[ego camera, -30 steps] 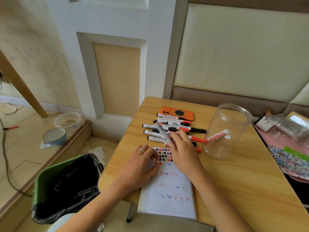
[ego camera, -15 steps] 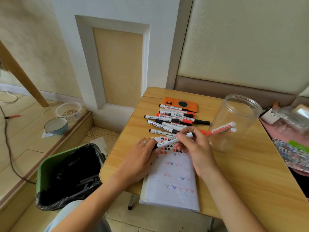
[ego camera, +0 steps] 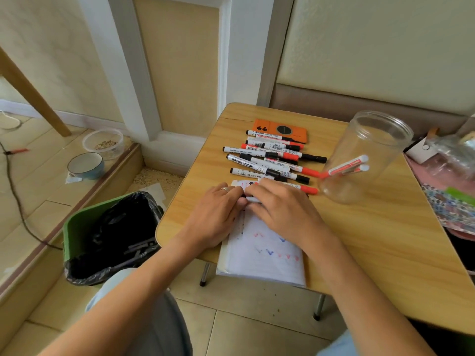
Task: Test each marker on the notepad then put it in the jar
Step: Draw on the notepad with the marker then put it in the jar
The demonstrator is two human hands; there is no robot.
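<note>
Both hands meeting over the top edge of the white lined notepad [ego camera: 262, 249] on the wooden table [ego camera: 380, 240]. Left hand [ego camera: 218, 217] and right hand [ego camera: 280, 209] curled fingertip to fingertip around a white marker [ego camera: 253, 199], mostly hidden between them. Loose black and red-capped markers [ego camera: 270, 160] heaped just beyond. Clear plastic jar [ego camera: 365, 158] standing right of the heap, two red-and-white markers [ego camera: 347, 167] leaning inside.

A home: padded wall [ego camera: 372, 47], lined bin [ego camera: 110, 235], bowl [ego camera: 86, 165] on the tiled floor [ego camera: 33, 201], small wooden surface [ego camera: 372, 240].
</note>
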